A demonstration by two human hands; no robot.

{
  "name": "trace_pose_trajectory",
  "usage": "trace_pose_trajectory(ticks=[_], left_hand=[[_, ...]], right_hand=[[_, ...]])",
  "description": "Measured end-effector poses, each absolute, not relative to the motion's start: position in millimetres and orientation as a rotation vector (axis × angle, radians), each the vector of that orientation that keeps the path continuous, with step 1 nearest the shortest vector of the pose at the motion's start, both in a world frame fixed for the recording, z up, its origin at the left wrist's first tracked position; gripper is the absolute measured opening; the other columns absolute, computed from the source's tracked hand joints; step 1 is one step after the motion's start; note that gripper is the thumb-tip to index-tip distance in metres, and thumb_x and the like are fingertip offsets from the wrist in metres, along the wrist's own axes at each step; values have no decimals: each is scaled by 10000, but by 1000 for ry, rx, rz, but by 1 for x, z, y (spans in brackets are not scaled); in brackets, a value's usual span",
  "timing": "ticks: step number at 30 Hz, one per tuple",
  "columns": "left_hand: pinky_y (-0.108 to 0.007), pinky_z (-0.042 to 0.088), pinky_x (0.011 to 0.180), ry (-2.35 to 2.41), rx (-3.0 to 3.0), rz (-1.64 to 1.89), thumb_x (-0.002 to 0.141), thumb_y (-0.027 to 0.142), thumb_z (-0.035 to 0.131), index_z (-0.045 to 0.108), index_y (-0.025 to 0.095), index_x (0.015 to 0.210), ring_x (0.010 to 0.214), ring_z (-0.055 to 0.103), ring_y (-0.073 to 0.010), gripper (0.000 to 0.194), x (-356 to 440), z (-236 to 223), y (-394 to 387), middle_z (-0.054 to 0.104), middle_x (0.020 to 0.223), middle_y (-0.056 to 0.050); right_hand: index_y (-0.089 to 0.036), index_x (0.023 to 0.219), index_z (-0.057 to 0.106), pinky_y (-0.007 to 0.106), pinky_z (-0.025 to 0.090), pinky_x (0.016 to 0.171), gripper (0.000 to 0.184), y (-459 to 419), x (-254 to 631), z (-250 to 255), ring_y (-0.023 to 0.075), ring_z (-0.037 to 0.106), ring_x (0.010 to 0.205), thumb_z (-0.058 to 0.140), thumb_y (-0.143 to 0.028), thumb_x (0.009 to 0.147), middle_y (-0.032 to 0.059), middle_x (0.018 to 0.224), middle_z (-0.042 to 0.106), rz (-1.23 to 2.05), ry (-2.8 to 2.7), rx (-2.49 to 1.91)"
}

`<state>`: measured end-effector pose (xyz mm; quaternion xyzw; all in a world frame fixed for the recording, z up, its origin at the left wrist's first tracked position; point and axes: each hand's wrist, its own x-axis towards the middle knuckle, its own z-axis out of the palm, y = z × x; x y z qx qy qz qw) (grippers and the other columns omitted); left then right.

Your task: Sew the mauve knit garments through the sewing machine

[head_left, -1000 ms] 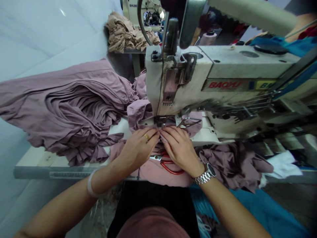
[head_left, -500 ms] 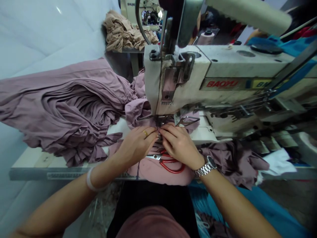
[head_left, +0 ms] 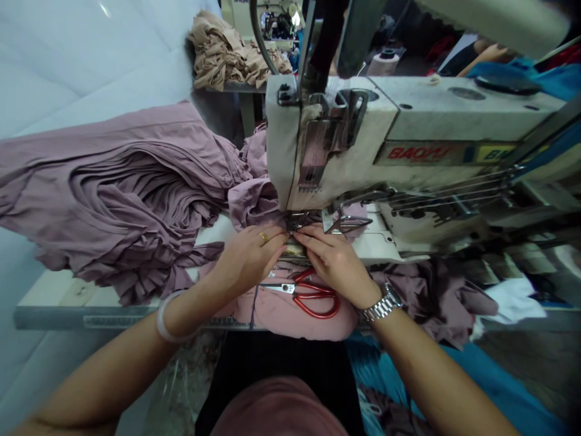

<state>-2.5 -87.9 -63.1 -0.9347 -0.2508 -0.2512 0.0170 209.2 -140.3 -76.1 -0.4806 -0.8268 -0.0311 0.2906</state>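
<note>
My left hand (head_left: 247, 257), with a gold ring, and my right hand (head_left: 338, 263), with a metal watch on the wrist, meet fingertip to fingertip just below the presser foot (head_left: 297, 221) of a white sewing machine (head_left: 408, 151). Both hands are closed, pinching and pressing a mauve fabric piece (head_left: 281, 306) against the machine bed. A small pale strip shows between the fingertips. Red-handled scissors (head_left: 313, 293) lie on the fabric between my wrists.
A large heap of folded mauve fabric (head_left: 122, 194) covers the table's left side. More mauve cloth (head_left: 431, 293) hangs at the right, over teal cloth (head_left: 490, 387). Beige fabric (head_left: 227, 54) is piled by another machine behind. A thread cone (head_left: 384, 60) stands behind the machine.
Both hands have slid a little forward, toward the presser foot, with the fabric. The red scissors between my wrists are more exposed now.
</note>
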Motion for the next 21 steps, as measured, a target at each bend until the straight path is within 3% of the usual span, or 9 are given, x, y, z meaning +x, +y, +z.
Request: trace_pose_trajectory(ticks=[9,14,21], left_hand=[[-370,497,865,-739,-2861,-763,967,179,497,605,125,1123,1025,629,-212,198,-2,-66,-88,675,1133,-77],[-362,500,833,-768,-2852,-762,967,182,493,617,123,1124,986,624,-207,208,-1,-66,-90,666,1135,-89],[-377,510,842,-740,-2857,-709,958,158,476,623,113,1131,1004,630,-220,232,-2,-63,-87,668,1138,-110]], right_hand=[[-99,1251,600,396,476,871,365,-148,200,-74,250,525,1106,431,-80,928,136,1225,617,-365,-2340,-1424],[-102,1290,568,396,449,922,386,-150,199,-72,240,491,1140,426,-80,932,119,1268,595,-342,-2357,-1435],[-64,1267,575,419,469,879,368,-155,189,-63,278,508,1112,436,-106,929,157,1214,612,-429,-2402,-1497]])
